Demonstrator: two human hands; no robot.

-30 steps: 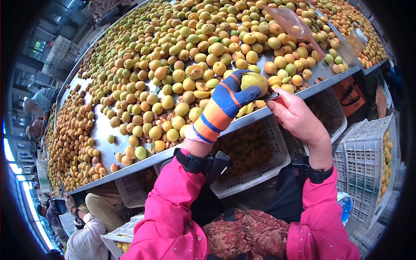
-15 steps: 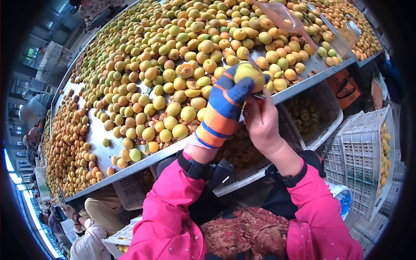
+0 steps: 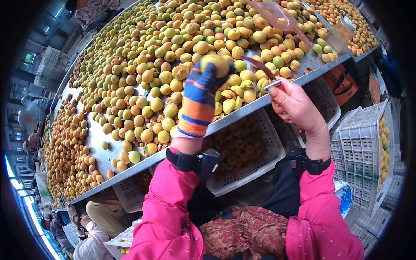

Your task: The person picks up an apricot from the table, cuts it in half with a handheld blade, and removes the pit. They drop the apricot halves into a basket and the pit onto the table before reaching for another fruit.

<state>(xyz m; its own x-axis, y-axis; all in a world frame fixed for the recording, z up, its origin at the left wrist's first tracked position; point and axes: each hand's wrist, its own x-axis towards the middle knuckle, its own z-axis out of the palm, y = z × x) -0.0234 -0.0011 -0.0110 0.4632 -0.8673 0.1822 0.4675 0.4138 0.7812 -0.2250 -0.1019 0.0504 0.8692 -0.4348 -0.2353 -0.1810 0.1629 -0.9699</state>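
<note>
My left hand (image 3: pixel 201 91), in a blue and orange striped glove, is closed round a yellow-green fruit (image 3: pixel 214 65) above the heap on the metal table (image 3: pixel 242 113). To its right my bare right hand (image 3: pixel 297 102) grips the handle of a knife (image 3: pixel 273 84), whose curved blade points up and left over the table edge. Blade and fruit are apart. Just below the blade lie several fruits, some of them split open (image 3: pixel 229 105). A halved fruit (image 3: pixel 180 72) rests left of the gloved hand.
Below the table edge stand a crate of fruit pieces (image 3: pixel 271 147) and another crate (image 3: pixel 331 115). Stacked white crates (image 3: pixel 362 143) and a bucket (image 3: pixel 344 195) are at the right. A clear jar (image 3: pixel 342 32) and pink scoop (image 3: pixel 277 17) lie at the back. A co-worker's legs (image 3: pixel 104 216) show lower left.
My hands have moved apart. The left went left with the fruit; the right drew right and down with the knife, whose blade now shows clear of the fruit.
</note>
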